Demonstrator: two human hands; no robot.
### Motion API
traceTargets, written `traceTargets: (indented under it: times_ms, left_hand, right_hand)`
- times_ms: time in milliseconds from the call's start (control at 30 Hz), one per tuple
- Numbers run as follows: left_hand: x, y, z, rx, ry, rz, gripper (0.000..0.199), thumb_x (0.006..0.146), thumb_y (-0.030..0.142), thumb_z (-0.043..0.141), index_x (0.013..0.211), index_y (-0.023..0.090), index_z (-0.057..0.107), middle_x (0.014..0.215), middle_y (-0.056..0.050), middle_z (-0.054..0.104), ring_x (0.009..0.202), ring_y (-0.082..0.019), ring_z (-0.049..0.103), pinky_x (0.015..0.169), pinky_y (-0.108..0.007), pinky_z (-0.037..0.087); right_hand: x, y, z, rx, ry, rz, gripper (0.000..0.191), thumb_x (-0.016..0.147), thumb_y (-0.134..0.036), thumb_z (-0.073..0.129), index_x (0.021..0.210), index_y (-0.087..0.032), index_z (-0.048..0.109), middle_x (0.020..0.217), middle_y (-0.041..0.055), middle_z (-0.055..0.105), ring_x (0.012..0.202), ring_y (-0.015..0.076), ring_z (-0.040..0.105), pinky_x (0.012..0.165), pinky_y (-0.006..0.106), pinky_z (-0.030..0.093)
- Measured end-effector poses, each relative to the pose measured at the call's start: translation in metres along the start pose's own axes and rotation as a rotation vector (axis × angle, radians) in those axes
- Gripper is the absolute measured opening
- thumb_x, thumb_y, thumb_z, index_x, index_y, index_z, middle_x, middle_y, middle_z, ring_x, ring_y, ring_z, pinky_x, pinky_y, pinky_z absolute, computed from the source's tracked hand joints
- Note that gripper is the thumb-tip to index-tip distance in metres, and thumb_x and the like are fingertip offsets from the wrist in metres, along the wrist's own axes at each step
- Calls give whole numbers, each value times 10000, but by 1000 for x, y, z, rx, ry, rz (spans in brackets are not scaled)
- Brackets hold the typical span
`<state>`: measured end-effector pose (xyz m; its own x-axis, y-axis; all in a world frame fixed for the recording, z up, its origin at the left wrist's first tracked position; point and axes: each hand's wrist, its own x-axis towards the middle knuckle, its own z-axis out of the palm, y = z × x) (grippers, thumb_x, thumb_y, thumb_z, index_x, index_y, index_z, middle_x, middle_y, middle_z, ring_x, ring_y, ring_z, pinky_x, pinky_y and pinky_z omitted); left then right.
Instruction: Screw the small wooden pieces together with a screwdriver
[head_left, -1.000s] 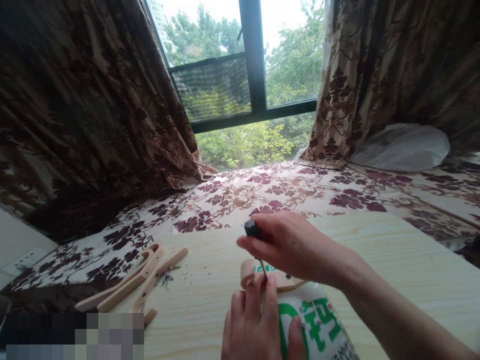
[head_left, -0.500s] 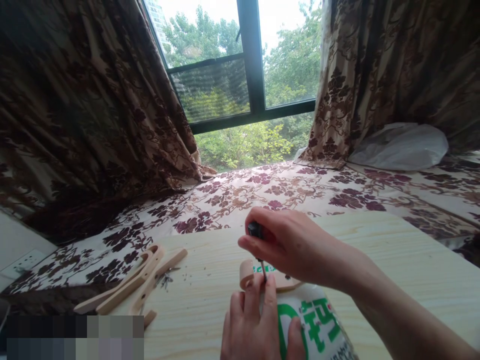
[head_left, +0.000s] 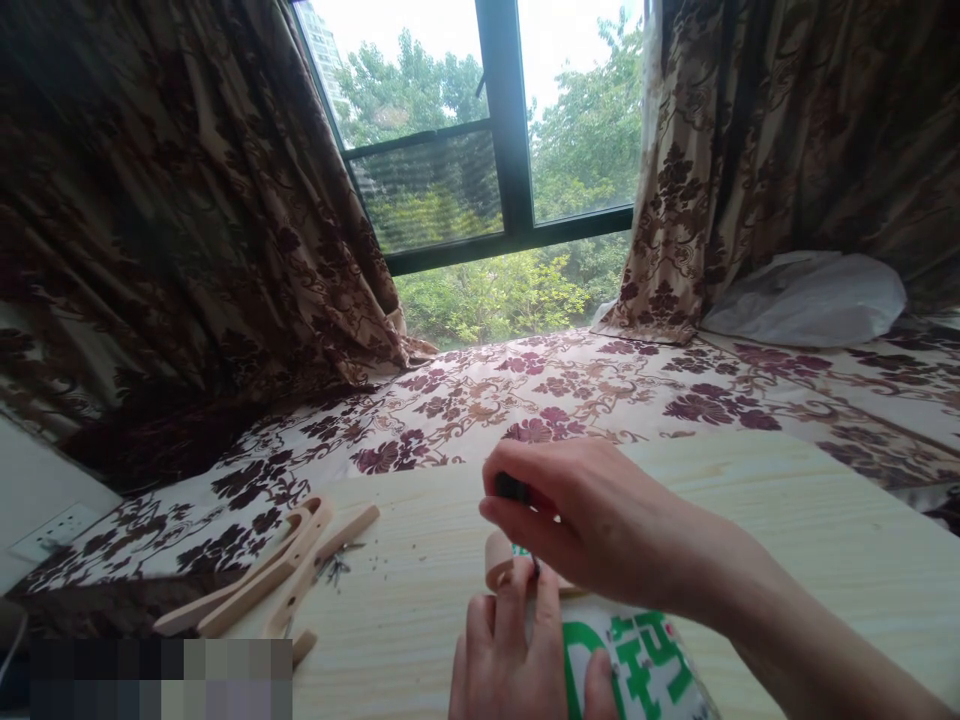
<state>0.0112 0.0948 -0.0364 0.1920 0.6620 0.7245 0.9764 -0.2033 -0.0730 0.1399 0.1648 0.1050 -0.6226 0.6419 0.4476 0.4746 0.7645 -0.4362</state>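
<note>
My right hand [head_left: 577, 510] is closed around the black handle of a screwdriver [head_left: 511, 487], its shaft pointing down at a wooden piece [head_left: 499, 560]. Most of that piece is hidden beneath both hands; its rounded end shows at the left. My left hand [head_left: 510, 640] has its fingertips pressed on the wood on either side of the screwdriver's tip, the thumb apart over a white bag with green lettering [head_left: 649, 655]. The bag lies under the wooden piece on the pale wooden board.
Several curved wooden pieces [head_left: 262, 580] lie at the board's left, beside a small pile of dark screws [head_left: 335, 567]. Floral cloth [head_left: 480, 395] spreads behind the board [head_left: 810, 540]. A white plastic bag [head_left: 810, 300] sits at the back right, near the curtain.
My right hand has tilted and sunk lower over the wooden piece, covering more of it and the screwdriver. The whole view has shifted slightly.
</note>
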Motion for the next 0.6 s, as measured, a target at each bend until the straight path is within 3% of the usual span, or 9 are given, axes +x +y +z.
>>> traceTargets:
  times_ms: [100,267,467,600]
  left_hand:
    - [-1,-3,2,-8,-15,4,426,828,399,408,1194,231,548,1120,-61,628,826,-241,555,695,-363,462]
    - [-2,-7,4,46,-8,85,480,847,399,393,1260,179,501,1193,-77,614,791,-234,561,762,-393,465]
    - [-4,-10,4,29,-38,87,468,804,394,461,1229,211,532,1167,-51,630,767,-219,552,699,-347,466]
    - [-2,-8,4,61,6,92,468,825,376,425,1241,186,526,1167,-65,632,773,-228,556,749,-377,463]
  right_hand:
    - [2,1,2,-8,7,-8,152,883,-297,499,772,-194,502,646,-31,533,563,90,399,542,252,255]
    - [5,3,3,-59,61,111,198,892,-332,479,750,-194,470,598,-38,506,524,87,373,526,258,235]
    - [-2,-2,-7,8,-58,-8,136,879,-288,500,771,-207,514,637,-50,531,547,82,377,532,250,245]
    - [1,3,-2,-2,-4,44,201,874,-307,510,717,-196,453,601,-43,499,529,81,353,519,253,231]
